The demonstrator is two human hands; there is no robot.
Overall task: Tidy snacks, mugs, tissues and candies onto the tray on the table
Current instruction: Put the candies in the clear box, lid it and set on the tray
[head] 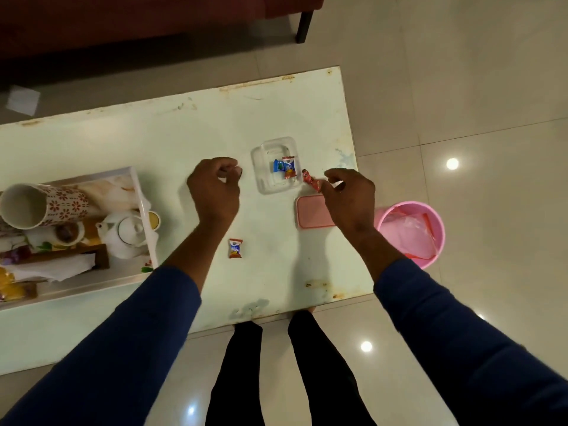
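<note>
Our right hand [349,196] pinches a red-wrapped candy [310,179] between fingertips, just beside the right rim of the clear plastic box [275,164], which already holds two candies [285,166] (one blue, one orange and white). Our left hand [215,187] hovers to the box's left with fingers curled in; we cannot tell whether it holds anything. The pink lid [312,212] lies partly under the right wrist. One more candy [235,248] rests alone nearer us. The tray [144,192], well apart at the table's left, carries a floral mug [46,204], a white teapot [126,233] and tissues [52,267]. A pink bin [412,233] stands on the floor.
</note>
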